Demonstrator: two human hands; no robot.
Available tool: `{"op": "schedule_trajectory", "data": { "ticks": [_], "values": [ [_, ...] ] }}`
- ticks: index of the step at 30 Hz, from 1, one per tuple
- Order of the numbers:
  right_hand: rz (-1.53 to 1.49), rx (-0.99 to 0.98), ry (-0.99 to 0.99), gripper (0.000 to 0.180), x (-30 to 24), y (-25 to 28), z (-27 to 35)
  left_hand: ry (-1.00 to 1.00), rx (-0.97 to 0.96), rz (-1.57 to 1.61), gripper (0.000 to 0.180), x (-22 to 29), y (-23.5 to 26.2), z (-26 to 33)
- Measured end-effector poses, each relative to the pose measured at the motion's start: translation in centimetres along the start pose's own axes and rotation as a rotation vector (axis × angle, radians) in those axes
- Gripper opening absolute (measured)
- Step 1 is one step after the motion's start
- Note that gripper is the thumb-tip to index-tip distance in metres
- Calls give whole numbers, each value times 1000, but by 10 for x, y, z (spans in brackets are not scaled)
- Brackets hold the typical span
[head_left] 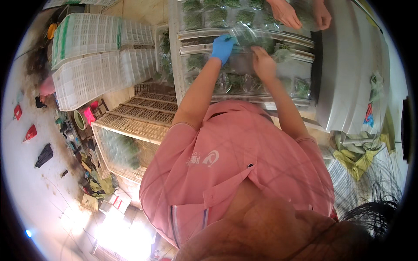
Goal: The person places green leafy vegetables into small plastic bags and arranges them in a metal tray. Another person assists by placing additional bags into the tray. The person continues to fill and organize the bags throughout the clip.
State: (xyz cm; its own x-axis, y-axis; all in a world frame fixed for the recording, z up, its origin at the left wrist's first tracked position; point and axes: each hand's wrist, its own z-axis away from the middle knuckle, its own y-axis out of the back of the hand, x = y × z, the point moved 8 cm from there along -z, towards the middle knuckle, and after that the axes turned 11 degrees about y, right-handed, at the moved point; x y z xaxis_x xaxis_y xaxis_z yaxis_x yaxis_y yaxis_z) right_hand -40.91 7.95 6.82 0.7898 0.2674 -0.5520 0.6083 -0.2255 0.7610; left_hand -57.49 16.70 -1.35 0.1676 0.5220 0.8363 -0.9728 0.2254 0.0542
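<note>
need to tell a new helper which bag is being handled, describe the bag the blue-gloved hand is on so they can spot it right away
Start at the long metal conveyor table covered with rows of clear bags of green herbs. Near its middle, the left hand in a blue glove and the bare right hand meet over one clear bag. Unlike the flat neighbours, it is lifted and crumpled between them.

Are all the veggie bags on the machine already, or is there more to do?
Looks done: several clear bags of greens lie in rows on the metal conveyor table. In hand: the left hand, in a blue glove, and the bare right hand rest on one clear bag. Another person's hands work at the far end. What remains can't be told.
</note>
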Motion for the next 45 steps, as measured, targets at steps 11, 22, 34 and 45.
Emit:
{"op": "schedule_trajectory", "data": {
  "ticks": [11, 22, 34, 45],
  "values": [
    [-686, -50, -547, 22, -4, 15, -10, -340, 49, -429, 15, 54, 25, 114],
    [-160, -272, -312, 29, 28, -22, 61, -154, 31, -1042, 28, 0, -20, 50],
    [27, -256, -223, 36, 6, -3, 44, -270, 150, -979, 25, 31, -40, 37],
    [113, -272, -18, 26, -20, -8, 35, -292, -14, -1203, 23, 34, -45, 4]
  ]
}}
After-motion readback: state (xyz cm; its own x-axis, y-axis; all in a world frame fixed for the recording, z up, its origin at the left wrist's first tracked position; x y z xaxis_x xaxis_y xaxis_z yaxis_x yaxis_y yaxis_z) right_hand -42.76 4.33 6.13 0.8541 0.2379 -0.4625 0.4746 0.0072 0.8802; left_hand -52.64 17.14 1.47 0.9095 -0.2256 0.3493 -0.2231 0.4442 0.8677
